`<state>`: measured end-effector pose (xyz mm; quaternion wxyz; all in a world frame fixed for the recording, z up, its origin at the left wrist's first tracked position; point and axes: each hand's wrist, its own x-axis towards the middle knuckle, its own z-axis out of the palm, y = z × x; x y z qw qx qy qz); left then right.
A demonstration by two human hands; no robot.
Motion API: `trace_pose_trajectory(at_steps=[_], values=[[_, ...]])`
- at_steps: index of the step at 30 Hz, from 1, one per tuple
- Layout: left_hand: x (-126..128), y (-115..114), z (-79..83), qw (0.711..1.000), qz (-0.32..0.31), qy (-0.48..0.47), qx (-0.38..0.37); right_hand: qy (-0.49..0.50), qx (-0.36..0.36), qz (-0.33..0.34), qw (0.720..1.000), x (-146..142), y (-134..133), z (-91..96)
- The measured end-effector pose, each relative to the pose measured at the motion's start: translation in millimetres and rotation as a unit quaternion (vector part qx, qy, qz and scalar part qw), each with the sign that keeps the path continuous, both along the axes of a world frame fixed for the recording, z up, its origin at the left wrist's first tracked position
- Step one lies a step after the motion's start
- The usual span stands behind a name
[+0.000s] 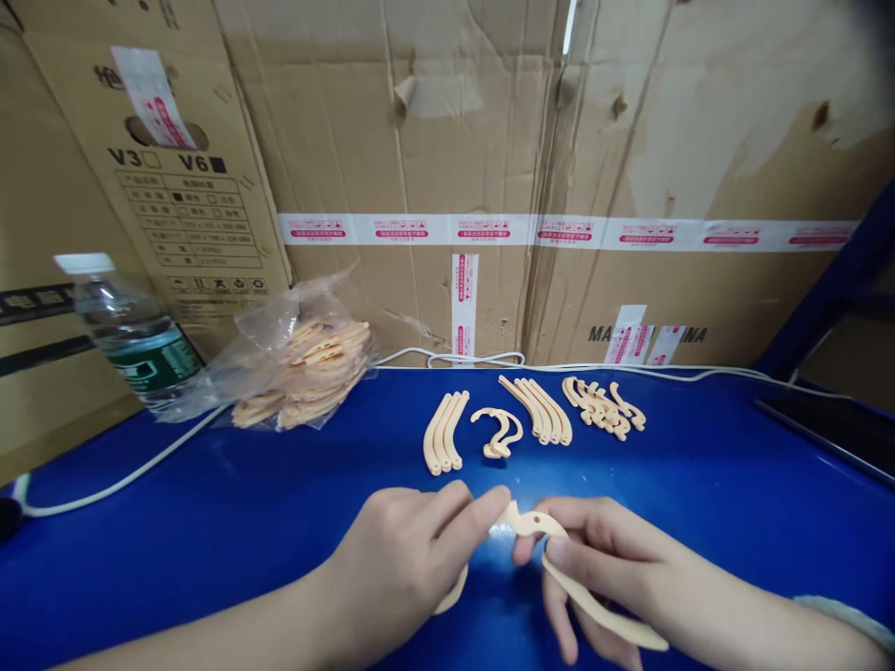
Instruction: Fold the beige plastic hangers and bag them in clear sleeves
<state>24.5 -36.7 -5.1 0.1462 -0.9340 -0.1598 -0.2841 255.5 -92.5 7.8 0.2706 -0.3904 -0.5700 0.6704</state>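
Note:
My left hand (412, 545) is closed, thumb and finger pinching one end of a pale, curved wooden piece (537, 520) with a small hole. The fingers of my right hand (601, 550) grip the other end. A longer, tapered wooden piece (605, 610) also sits in my right hand, slanting down to the right below the thumb. Under my left palm shows the rounded edge of another wooden part (453, 592); whether it joins the first piece is hidden. Beyond the hands lie two hook-shaped wooden pieces (500, 433), partly overlapping.
Behind my hands are long curved wooden strips (446, 433), more strips (538, 410) and a pile of small S-shaped pieces (602, 408). A plastic bag of wooden parts (304, 373) and a water bottle (140, 335) stand left. A white cable (126, 480) crosses the blue table (280, 503).

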Motion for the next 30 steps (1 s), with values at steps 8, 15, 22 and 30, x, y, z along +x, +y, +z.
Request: trace_pose_trajectory(at_steps=[8,15,22,30], values=[[4.7,-4.1,4.3,0.997,-0.002,0.077,0.01,-0.056,-0.072,0.0,0.996,-5.7,-2.4,-2.4],[4.7,-10.5,2.9,0.994,-0.004,0.093,0.055,-0.157,0.039,-0.024,0.987,-9.9,-8.6,-1.7],[3.9,-9.6,2.8,0.994,0.006,0.103,-0.023,-0.308,0.369,-0.02,0.877,-8.9,-18.3,6.8],[1.5,-5.0,4.2,0.925,0.06,-0.041,-0.373,-0.279,0.402,-0.112,0.865,11.3,-0.1,16.8]])
